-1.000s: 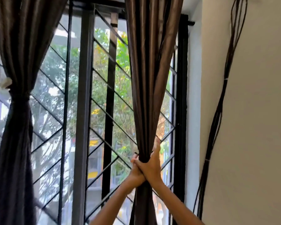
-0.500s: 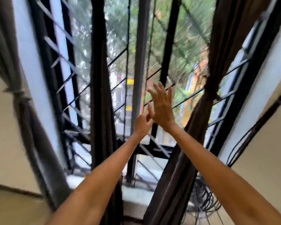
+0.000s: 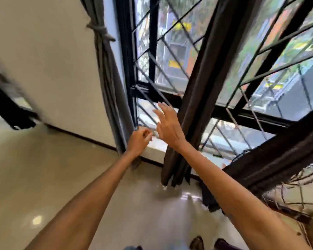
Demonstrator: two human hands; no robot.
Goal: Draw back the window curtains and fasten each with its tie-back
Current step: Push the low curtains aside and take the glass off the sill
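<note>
A grey curtain (image 3: pixel 114 91) hangs along the left edge of the window, gathered by a knotted tie-back (image 3: pixel 100 31). A dark brown curtain (image 3: pixel 197 98) hangs straight down in the middle with no tie visible around it. Another dark curtain (image 3: pixel 278 159) slants across the lower right. My left hand (image 3: pixel 139 140) is between the grey and brown curtains, near the sill, with fingers curled and nothing seen in it. My right hand (image 3: pixel 167 124) is beside it with fingers spread, just left of the brown curtain and touching no fabric.
The window has a black frame and a diagonal metal grille (image 3: pixel 170 56). A pale sill (image 3: pixel 155 147) runs below it. A bundle of dark cables (image 3: pixel 296 188) lies at lower right. Dark furniture (image 3: pixel 9 109) stands far left. The floor (image 3: pixel 43 177) is glossy.
Both hands have let go of the brown curtain and come away from it. The view has swung down and left towards the sill and floor.
</note>
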